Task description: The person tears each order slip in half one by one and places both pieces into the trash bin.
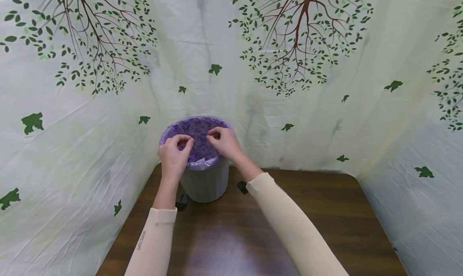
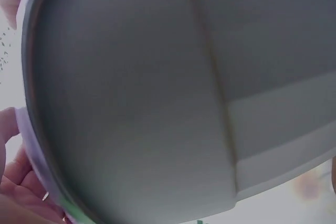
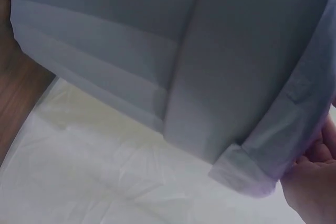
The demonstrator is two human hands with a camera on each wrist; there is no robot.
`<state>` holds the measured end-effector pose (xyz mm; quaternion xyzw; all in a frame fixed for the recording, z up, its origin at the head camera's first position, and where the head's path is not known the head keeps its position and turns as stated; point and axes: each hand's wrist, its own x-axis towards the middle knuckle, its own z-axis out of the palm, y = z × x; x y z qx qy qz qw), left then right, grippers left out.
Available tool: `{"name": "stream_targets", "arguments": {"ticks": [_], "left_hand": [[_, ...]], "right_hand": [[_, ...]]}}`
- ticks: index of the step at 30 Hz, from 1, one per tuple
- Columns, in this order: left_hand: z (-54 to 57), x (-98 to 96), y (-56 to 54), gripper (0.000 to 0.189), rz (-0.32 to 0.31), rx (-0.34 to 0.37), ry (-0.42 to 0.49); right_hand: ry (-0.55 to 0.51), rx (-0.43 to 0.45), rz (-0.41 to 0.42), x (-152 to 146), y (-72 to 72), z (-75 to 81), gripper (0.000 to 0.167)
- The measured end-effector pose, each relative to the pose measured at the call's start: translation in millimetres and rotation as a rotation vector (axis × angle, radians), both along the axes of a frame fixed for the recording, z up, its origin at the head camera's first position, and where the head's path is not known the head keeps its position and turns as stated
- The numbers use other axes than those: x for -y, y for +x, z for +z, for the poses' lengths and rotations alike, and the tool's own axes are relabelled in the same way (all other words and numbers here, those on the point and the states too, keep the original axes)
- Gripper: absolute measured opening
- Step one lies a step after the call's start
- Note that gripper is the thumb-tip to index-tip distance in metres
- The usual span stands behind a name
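Note:
A grey bin (image 1: 205, 183) stands upright at the table's far left, lined with a patterned purple bin liner (image 1: 202, 131) folded over its rim. My left hand (image 1: 174, 155) is at the near left of the rim, thumb and index finger curled together on the liner. Across the mouth, my right hand (image 1: 226, 143) pinches likewise at the right side. What lies right between the fingertips is too small to see. In the right wrist view the folded liner edge (image 3: 283, 135) hangs outside the bin beside my curled fingers. The grey bin wall (image 2: 131, 103) fills the left wrist view.
The brown wooden table (image 1: 307, 223) extends right of the bin and toward me. A white curtain (image 1: 253, 135) printed with trees and leaves surrounds it. Two small black objects sit beside the bin, one at the left (image 1: 182, 202) and one at the right (image 1: 242, 187).

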<state>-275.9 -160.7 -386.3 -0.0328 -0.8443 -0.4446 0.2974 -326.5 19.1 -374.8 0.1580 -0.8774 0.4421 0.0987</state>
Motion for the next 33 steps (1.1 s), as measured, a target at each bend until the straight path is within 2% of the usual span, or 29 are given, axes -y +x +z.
{"name": "stream_targets", "arguments": {"ticks": [5, 10, 13, 17, 24, 29, 33], "left_hand": [[1.5, -3.8, 9.7, 0.018, -0.029, -0.071, -0.027], [-2.8, -8.5, 23.1, 0.014, -0.043, -0.208, -0.122], [-7.6, -13.4, 31.9, 0.013, -0.06, -0.28, -0.18], [-11.9, -17.9, 41.3, 0.014, -0.07, -0.332, -0.206], [-16.8, -21.3, 50.0, 0.017, -0.074, -0.338, -0.219], [-25.5, -20.8, 56.1, 0.018, -0.072, -0.322, -0.248], [-38.3, -21.8, 61.7, 0.02, -0.069, -0.314, -0.277]], "right_hand": [[-0.106, -0.014, -0.015, -23.3, 12.2, -5.5, 0.022], [-0.203, -0.066, -0.046, -62.1, 32.8, -19.1, 0.024], [-0.211, -0.1, -0.099, -90.6, 51.9, -29.0, 0.023], [-0.166, -0.168, -0.179, -123.9, 77.5, -41.9, 0.02], [-0.072, -0.252, -0.29, -163.4, 112.3, -54.1, 0.018], [-0.042, -0.289, -0.323, -179.6, 124.0, -60.6, 0.016], [-0.032, -0.323, -0.327, -188.2, 130.9, -68.8, 0.017]]}}
